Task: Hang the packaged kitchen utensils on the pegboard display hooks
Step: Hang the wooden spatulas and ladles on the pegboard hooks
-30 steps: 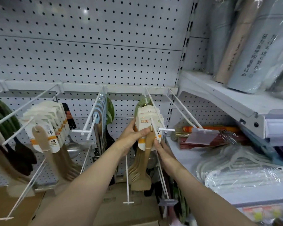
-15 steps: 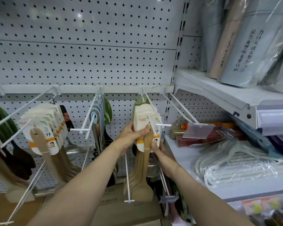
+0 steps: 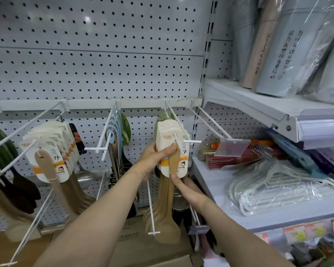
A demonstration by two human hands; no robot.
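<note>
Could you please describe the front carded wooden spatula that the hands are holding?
The front carded wooden spatula is a tan wooden utensil tied to a white and orange backing card, first of a stack on a white wire hook. It hangs upright. The left hand grips the cards' upper left; the right hand touches the card's bottom edge.

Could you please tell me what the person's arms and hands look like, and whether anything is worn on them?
Both forearms are bare up to the bottom edge of the picture, with no sleeve in view. The left hand and right hand carry no gloves, and no watch, bracelet or ring shows.
</note>
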